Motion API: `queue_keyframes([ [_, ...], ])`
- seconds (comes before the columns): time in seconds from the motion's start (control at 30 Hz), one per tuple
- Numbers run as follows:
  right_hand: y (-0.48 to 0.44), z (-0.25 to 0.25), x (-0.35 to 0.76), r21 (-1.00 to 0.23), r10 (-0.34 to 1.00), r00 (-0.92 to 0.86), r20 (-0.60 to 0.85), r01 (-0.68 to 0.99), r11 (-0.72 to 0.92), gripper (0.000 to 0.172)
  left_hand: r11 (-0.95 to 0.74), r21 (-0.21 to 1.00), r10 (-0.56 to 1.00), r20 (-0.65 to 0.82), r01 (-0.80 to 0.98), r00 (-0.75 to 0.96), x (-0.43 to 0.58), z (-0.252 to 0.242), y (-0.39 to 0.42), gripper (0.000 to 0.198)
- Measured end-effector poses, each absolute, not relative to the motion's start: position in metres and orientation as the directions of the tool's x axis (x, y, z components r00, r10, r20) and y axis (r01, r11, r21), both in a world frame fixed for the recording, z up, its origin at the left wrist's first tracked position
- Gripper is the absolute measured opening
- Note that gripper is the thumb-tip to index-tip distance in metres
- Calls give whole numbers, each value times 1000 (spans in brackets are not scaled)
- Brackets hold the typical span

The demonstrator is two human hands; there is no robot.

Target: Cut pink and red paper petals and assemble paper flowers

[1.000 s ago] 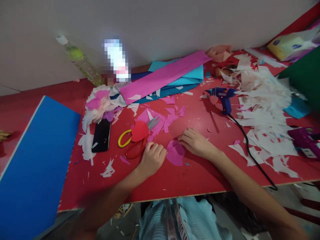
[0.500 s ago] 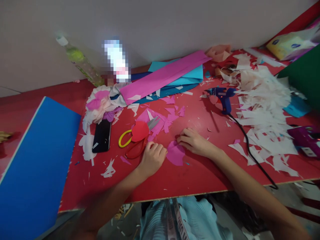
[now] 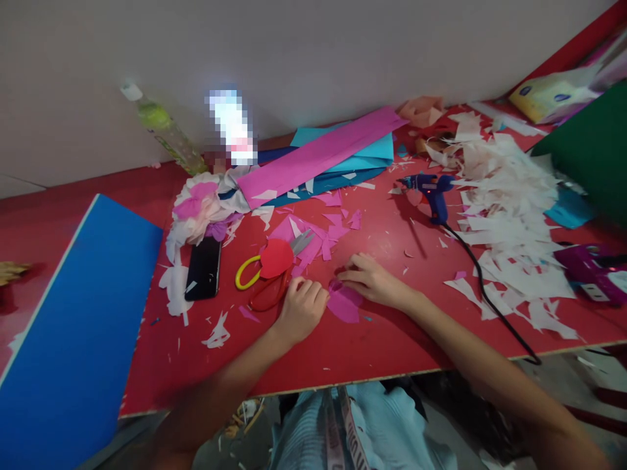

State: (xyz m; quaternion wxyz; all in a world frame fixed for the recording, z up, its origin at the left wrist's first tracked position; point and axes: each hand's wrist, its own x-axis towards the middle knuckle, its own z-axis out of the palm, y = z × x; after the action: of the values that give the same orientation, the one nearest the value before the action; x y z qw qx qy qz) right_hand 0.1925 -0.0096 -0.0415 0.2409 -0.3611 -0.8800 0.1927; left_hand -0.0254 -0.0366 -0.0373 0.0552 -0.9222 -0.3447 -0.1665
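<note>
A pink paper piece (image 3: 343, 305) lies on the red table between my hands. My left hand (image 3: 304, 308) is closed, its fingertips pinching the paper's left edge. My right hand (image 3: 375, 282) reaches over the paper's top edge with curled fingers closed on it. Left of my left hand are scissors (image 3: 267, 294) with one yellow and one red handle loop, their blades over pink scraps (image 3: 313, 245). A red heart-shaped piece (image 3: 277, 258) covers the middle of the scissors.
A blue glue gun (image 3: 434, 189) with a black cord stands right of centre, beside white paper scraps (image 3: 514, 254). At left are a black phone (image 3: 203, 267), paper flowers (image 3: 196, 209) and a blue board (image 3: 83, 339). A bottle (image 3: 169, 134) leans on the wall.
My right hand has moved slightly left, closer to my left hand, and the pink paper's upper edge now looks folded or bunched. The camera view has shifted a little.
</note>
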Motion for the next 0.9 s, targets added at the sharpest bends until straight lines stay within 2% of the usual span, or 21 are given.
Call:
queue_keyframes([
  [0.13, -8, -47, 188, -512, 738, -615, 279, 555, 656, 30, -757, 21, 622, 333, 653, 709, -26, -38, -36, 19],
  [0.47, -1, -38, 188, -659, 786, -598, 157, 529, 535, 14, -760, 29, 620, 329, 649, 712, -25, -38, -36, 19],
  [0.9, 2, -39, 189, -719, 806, -570, 160, 492, 491, 13, -749, 16, 629, 327, 662, 705, -25, -37, -35, 18],
])
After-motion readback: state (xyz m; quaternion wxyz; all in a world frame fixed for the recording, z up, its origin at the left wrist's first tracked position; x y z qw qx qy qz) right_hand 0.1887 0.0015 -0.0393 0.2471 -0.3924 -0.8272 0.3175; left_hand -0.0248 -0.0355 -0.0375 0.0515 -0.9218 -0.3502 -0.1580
